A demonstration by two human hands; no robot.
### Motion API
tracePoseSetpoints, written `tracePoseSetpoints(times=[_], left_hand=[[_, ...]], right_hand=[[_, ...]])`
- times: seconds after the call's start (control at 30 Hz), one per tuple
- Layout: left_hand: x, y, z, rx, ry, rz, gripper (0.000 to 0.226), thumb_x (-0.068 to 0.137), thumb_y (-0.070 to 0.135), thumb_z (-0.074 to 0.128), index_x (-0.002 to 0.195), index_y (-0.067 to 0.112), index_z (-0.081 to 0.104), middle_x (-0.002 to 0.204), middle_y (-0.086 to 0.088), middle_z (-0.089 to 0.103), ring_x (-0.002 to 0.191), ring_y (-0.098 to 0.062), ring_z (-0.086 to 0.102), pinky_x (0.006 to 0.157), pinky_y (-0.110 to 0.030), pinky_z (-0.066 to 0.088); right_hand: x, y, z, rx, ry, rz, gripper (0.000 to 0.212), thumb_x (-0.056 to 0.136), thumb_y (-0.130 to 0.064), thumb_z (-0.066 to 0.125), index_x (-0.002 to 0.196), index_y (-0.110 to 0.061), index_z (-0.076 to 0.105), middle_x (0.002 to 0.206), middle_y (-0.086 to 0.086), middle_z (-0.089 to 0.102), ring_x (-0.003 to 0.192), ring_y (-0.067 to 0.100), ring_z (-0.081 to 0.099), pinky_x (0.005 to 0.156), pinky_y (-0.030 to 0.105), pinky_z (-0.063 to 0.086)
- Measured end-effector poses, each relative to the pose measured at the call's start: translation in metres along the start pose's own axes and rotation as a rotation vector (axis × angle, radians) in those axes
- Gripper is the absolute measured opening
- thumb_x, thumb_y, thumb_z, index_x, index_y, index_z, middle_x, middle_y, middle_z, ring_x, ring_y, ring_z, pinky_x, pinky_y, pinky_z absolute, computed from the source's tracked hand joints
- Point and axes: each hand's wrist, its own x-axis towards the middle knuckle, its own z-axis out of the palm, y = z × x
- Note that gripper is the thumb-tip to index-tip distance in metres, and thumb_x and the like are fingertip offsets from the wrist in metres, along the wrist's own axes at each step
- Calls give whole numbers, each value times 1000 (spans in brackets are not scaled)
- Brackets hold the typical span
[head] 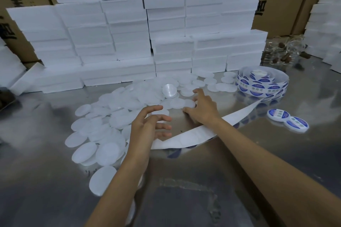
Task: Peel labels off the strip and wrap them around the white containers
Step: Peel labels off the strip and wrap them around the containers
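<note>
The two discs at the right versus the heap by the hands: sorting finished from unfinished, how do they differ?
The two discs at the right carry blue printed labels; the heap is plain white. The pair lies apart, side by side; the heap overlaps loosely. Both are round and lie on the metal table.

My right hand point(203, 108) gripped a white container point(190, 103) at center frame; my left hand point(149, 127) hovered spread above the label strip point(184, 139), lower center.
</note>
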Motion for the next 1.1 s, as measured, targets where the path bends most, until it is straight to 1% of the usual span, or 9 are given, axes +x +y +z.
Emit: tracePoseSetpoints(times=[0.13,0.2,0.33,0.43,0.6,0.73,0.93,1.0,1.1], left_hand=[[2,2,-3,-69,-13,12,28,98,3,47,105,18,70,86,-11,76,73,-28,74,63,-30,58],[1,3,-2,-87,-20,27,25,98,4,49,108,17,68,89,-11,76,79,-29,75,70,-34,61],[-3,9,4,-123,-51,7,26,99,15,58,120,29,60,110,-3,73,91,-22,76,75,-31,61],[-7,13,5,-184,-171,-55,34,99,26,59,128,41,52,123,0,67,98,-21,75,89,-36,57],[-11,16,6,-271,-278,-43,42,104,1,44,136,26,51,120,-13,72,102,-36,73,80,-37,62],[-11,17,0,-277,-267,-28,40,103,-5,41,130,20,55,113,-12,74,102,-35,73,76,-32,61],[-4,21,-10,-199,-117,9,29,102,-2,44,120,17,57,114,-20,69,92,-32,74,72,-34,61],[-4,21,-10,-140,-73,43,28,98,-2,50,116,19,58,112,-19,70,88,-32,73,73,-36,62],[-3,20,-10,-12,-29,120,35,91,0,61,117,23,57,108,-8,73,96,-29,72,84,-36,61]], right_hand=[[-13,6,-19,-344,311,-18,71,84,-39,68,142,-14,34,122,9,62,117,31,51,98,42,35],[-26,2,-29,-322,381,-84,69,84,-40,69,141,-15,37,119,7,63,116,30,52,99,42,34],[-64,-30,-42,252,145,-230,70,77,-46,78,133,-37,37,113,-12,61,111,10,53,96,24,40],[-92,-54,-42,414,12,-342,67,72,-50,78,126,-49,38,111,-22,62,108,-3,54,84,2,36],[-113,-67,-37,445,1,-426,59,78,-39,76,125,-46,43,114,-23,59,116,2,53,85,3,38],[-117,-58,-40,384,-21,-416,54,80,-41,75,125,-42,44,121,-25,52,116,-2,50,87,10,40],[-111,-30,-53,104,-392,-400,68,72,-43,75,130,-51,40,122,-28,46,121,-2,42,100,26,40],[-109,-27,-50,115,-397,-374,57,75,-38,72,126,-44,49,114,-25,56,114,-1,48,98,22,40],[-108,-27,-44,137,-379,-379,15,88,-24,66,100,-33,67,94,-21,67,94,-2,58,79,12,42]])
